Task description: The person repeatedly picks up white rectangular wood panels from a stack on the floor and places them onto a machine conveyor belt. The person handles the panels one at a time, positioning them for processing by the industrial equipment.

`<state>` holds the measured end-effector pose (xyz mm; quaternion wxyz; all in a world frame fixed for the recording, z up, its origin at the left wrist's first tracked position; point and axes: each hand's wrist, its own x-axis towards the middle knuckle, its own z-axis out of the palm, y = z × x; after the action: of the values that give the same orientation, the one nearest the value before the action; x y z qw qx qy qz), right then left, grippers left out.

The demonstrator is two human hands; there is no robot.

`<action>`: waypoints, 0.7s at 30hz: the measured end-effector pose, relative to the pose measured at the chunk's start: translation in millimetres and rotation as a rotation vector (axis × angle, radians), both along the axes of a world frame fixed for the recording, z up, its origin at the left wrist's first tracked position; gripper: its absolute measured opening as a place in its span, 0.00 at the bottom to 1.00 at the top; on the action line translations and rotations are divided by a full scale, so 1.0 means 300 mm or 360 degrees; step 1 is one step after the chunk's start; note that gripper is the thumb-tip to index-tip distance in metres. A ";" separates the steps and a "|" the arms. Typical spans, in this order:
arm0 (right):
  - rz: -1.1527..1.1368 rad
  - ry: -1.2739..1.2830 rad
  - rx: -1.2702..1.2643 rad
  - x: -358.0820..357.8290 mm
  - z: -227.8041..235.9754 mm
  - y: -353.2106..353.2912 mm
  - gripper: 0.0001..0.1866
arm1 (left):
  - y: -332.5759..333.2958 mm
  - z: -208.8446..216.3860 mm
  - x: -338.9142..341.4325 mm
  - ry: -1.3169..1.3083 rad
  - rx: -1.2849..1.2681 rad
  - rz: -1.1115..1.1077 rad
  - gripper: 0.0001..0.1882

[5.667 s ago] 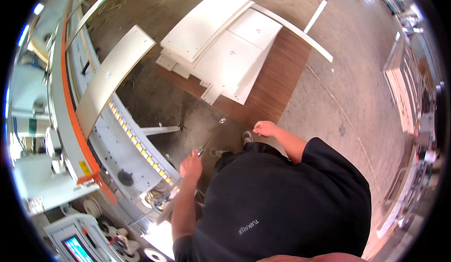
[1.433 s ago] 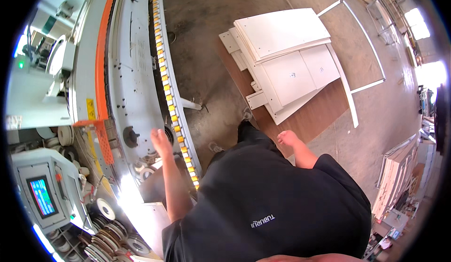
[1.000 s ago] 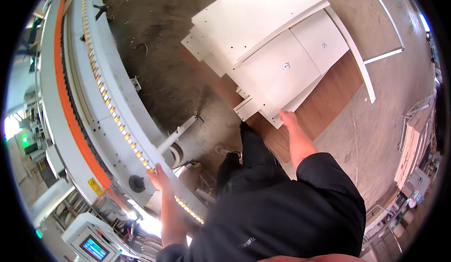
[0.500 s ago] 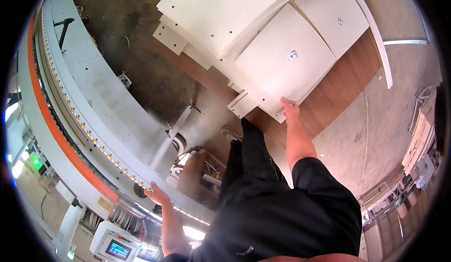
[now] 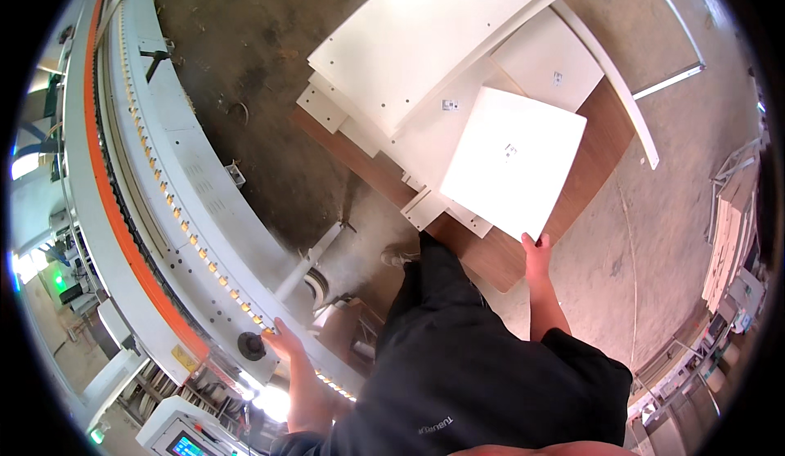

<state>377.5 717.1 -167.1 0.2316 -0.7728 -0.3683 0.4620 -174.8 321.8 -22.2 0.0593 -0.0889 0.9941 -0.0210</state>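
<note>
While the right hand [image 5: 536, 255] clamps its near corner, the white panel [image 5: 515, 166] extends forward over stacked boards [image 5: 429, 43].

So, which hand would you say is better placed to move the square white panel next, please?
Probably the right hand: it holds the square white panel by its near corner, while the left hand is across at the machine's yellow-dotted strip.

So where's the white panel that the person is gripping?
In the head view, just right of centre, the white panel overlaps the stacked white boards, its nearest corner in the right hand.
</note>
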 end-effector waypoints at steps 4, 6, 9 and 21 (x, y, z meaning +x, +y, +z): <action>0.0238 -0.0206 0.0435 -0.067 0.320 0.087 0.16 | 0.049 0.071 0.014 -0.0078 0.0122 0.0022 0.32; 0.0353 -0.0289 0.0757 -0.121 0.439 0.137 0.13 | 0.026 0.097 0.018 -0.0073 0.0183 -0.0028 0.33; 0.0327 -0.0134 0.1054 -0.251 0.639 0.231 0.13 | -0.064 0.012 0.004 0.0366 0.0229 -0.0435 0.35; 0.1903 0.0199 0.1275 -0.695 1.274 -0.007 0.14 | 0.428 0.412 0.377 -0.0033 0.1238 -0.1957 0.40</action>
<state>168.9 714.9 215.1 0.2253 -0.2670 -0.8554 0.3825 -61.6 450.1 101.4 0.0736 0.5137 0.7992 0.3034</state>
